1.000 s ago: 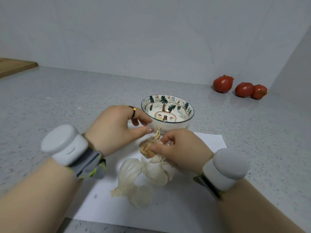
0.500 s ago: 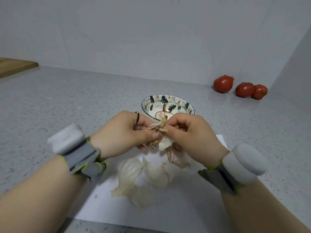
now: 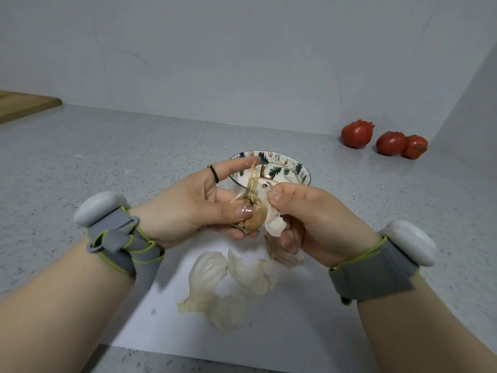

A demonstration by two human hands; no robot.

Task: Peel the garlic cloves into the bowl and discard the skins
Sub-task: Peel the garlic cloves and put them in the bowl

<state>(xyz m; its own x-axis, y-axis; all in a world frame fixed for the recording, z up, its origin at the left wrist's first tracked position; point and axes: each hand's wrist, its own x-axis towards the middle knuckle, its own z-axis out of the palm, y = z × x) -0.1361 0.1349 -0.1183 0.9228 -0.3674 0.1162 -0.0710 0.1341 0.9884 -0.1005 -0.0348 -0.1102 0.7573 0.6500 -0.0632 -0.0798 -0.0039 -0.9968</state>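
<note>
We hold a small brown and white garlic head (image 3: 254, 220) up in both hands, over the far end of the white sheet of paper (image 3: 188, 332). Our left hand (image 3: 193, 208) grips it. The thumb presses on top, the lower fingers curl under it, and the pointing finger sticks out straight with a thin black ring (image 3: 213, 173) on it. Our right hand (image 3: 309, 219) pinches a flap of white skin (image 3: 274, 224) on the garlic between thumb and first finger, and its other fingers curl below. A dry yellow stalk (image 3: 252, 176) pokes up from the garlic.

At 12 o'clock from the hands sits the round painted bowl with green leaves (image 3: 295, 168). We cannot tell what is in it. At 6 o'clock the loose white skins (image 3: 215, 278) lie in a heap on the paper. Three red tomatoes (image 3: 390, 142) sit at 2 o'clock by the wall, on the grey speckled counter (image 3: 107, 157). A wooden board (image 3: 27, 103) is at 10 o'clock. Grey straps with white pods (image 3: 99, 208) wrap both wrists.
</note>
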